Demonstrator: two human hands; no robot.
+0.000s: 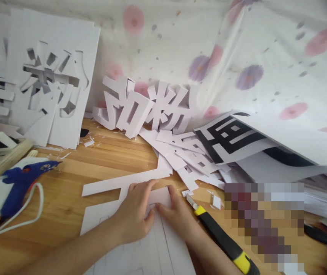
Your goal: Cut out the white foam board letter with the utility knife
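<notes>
Pinching the board [149,252] by its far edge, my left hand [137,212] and right hand [177,214] have it extending toward me.

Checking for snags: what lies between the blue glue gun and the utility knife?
From the glue gun, the head view shows a loop of white cord, wooden tabletop, then a marked white sheet with the left hand and right hand on it.

White, straight-edged sheet of paper-like board [149,252], marked with thin, ruled, angular outlines. It lies left of the long black-and-yellow utility knife [219,233], its far part partly covered, its near edge outside the view.
</notes>
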